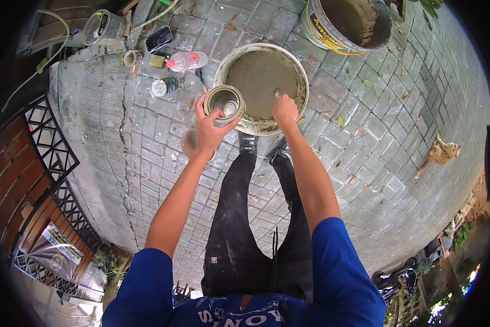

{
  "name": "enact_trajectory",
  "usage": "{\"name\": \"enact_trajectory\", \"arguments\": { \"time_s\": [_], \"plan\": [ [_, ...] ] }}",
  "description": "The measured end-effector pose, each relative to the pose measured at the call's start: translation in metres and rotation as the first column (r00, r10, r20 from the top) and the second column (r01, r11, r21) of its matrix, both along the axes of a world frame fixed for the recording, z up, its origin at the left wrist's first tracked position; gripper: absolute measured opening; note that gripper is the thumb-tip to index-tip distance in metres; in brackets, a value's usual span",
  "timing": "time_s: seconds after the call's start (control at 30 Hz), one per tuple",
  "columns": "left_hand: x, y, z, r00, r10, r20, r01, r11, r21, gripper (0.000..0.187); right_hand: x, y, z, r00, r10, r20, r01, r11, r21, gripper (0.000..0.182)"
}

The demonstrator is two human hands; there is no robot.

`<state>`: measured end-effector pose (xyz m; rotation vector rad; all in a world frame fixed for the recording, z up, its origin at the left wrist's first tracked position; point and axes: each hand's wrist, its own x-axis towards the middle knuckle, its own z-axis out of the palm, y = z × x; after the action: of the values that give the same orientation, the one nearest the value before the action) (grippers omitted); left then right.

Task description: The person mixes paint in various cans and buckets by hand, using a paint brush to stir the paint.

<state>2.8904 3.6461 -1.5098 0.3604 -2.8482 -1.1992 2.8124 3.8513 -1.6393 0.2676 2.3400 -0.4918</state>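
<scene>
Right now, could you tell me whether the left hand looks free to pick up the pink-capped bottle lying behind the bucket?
Probably not as things stand: the left hand is wrapped around a tin can, so it is occupied. The bottle itself lies uncovered on the paving beyond, left of the bucket.

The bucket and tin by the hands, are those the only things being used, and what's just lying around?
In use:
left hand holding a tin
right hand on a stick in the bucket of grey mix

Lying about:
second bucket
plastic bottle
clear jug
tape roll
cat
</scene>
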Motion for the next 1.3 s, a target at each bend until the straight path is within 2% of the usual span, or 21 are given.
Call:
{"name": "enact_trajectory", "arguments": {
  "time_s": [0.13,0.17,0.23,0.33,0.37,0.47,0.57,0.67,0.83,0.9,0.97,1.13,1.3],
  "plan": [
    [0.001,-0.001,0.0,1.0,-0.019,-0.009,0.019,0.999,-0.029,0.034,0.001,-0.002,0.007,0.991,-0.13,-0.035,0.13,0.992,-0.001,0.032],
    [0.0,-0.002,0.0,1.0,-0.026,-0.005,0.026,0.999,-0.041,0.033,0.002,-0.001,0.017,0.972,-0.221,-0.083,0.219,0.975,-0.036,0.033],
    [-0.001,-0.005,-0.001,0.999,-0.032,-0.005,0.032,0.998,-0.063,0.033,0.009,0.002,0.045,0.905,-0.393,-0.163,0.378,0.918,-0.12,0.035],
    [-0.009,-0.002,-0.008,0.999,-0.046,-0.011,0.045,0.997,-0.063,0.033,0.027,0.031,0.075,0.876,-0.442,-0.195,0.343,0.853,-0.394,0.037],
    [-0.011,-0.001,-0.013,0.998,-0.057,-0.009,0.057,0.997,-0.053,0.033,0.033,0.043,0.081,0.883,-0.431,-0.187,0.323,0.846,-0.424,0.038],
    [-0.019,0.011,-0.023,0.998,-0.058,0.0,0.058,0.998,-0.027,0.036,0.051,0.072,0.109,0.815,-0.578,-0.036,0.463,0.688,-0.559,0.039],
    [-0.024,0.025,-0.047,0.998,-0.062,0.016,0.063,0.996,-0.06,0.043,0.064,0.095,0.131,0.778,-0.625,0.066,0.551,0.628,-0.549,0.039],
    [-0.03,0.04,-0.075,0.996,-0.084,0.042,0.086,0.995,-0.041,0.041,0.077,0.109,0.143,0.679,-0.701,0.219,0.678,0.484,-0.553,0.039],
    [-0.047,0.061,-0.134,0.973,-0.13,0.191,0.133,0.991,-0.002,0.051,0.097,0.122,0.155,0.575,-0.789,0.217,0.735,0.382,-0.56,0.04],
    [-0.058,0.065,-0.152,0.939,-0.151,0.31,0.159,0.987,0.001,0.054,0.105,0.128,0.163,0.565,-0.798,0.21,0.756,0.399,-0.519,0.042],
    [-0.067,0.072,-0.175,0.892,-0.176,0.418,0.21,0.977,-0.037,0.063,0.115,0.135,0.162,0.525,-0.803,0.283,0.787,0.332,-0.52,0.043],
    [-0.077,0.091,-0.205,0.84,-0.174,0.513,0.229,0.972,-0.046,0.064,0.119,0.146,0.161,0.422,-0.797,0.432,0.845,0.172,-0.507,0.043],
    [-0.09,0.104,-0.223,0.782,-0.164,0.602,0.183,0.983,0.03,0.067,0.118,0.159,0.152,0.34,-0.844,0.415,0.864,0.106,-0.492,0.042]
  ]
}}
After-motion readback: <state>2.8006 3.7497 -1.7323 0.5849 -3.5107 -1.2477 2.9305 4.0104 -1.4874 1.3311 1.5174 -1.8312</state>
